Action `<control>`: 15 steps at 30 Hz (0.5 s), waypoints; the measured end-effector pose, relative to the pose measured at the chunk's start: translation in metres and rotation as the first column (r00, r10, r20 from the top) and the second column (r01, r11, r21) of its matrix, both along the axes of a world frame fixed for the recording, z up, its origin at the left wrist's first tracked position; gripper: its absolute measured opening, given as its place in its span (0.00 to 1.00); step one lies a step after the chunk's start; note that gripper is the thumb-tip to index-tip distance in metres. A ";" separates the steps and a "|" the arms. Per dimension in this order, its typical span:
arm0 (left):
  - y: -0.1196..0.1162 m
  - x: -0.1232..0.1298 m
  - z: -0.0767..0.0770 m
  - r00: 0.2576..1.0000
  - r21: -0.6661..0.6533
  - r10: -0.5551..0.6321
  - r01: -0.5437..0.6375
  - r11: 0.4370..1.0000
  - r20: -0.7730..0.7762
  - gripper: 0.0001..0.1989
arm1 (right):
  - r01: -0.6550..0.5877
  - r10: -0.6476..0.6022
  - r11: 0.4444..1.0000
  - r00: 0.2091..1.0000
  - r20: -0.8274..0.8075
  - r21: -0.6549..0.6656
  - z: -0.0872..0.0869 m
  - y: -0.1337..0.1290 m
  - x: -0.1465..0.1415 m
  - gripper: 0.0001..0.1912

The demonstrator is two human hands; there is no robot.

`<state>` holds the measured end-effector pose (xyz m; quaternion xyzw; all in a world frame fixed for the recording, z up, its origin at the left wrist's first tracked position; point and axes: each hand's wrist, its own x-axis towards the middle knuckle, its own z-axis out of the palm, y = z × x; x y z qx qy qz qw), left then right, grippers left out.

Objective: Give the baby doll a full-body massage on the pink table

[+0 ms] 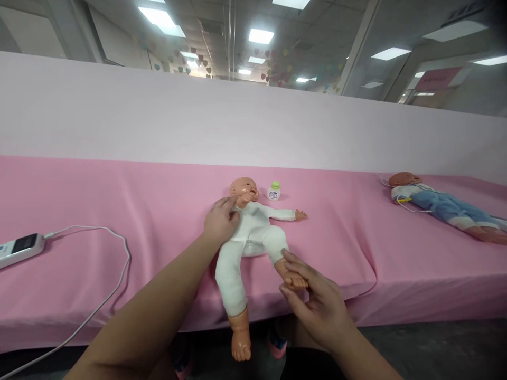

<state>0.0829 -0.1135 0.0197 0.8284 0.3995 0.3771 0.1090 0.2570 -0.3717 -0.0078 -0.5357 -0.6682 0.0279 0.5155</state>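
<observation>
A baby doll (253,227) in a white suit lies on its back on the pink cloth, head toward the wall, its legs reaching the front edge. My left hand (222,219) is wrapped round the doll's bent arm beside its shoulder. With fingers on top and thumb below, my right hand (317,298) holds the doll's foot (295,281) on the right. The other foot (241,343) hangs over the edge. Just right of the doll's head stands a small white bottle (273,191) with a green cap.
On the left lies a white device (24,248) with a dark screen, its white cable (125,264) looping over the front edge. A second doll (447,206) in blue and white lies far right. Behind the pink-covered table (158,179) rises a white wall (119,116) with glass above.
</observation>
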 end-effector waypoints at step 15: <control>0.007 0.002 -0.009 0.959 0.032 -0.054 0.066 0.997 -0.279 0.29 | 0.001 -0.048 0.988 0.954 -0.296 -0.156 0.000 0.099 0.007 0.25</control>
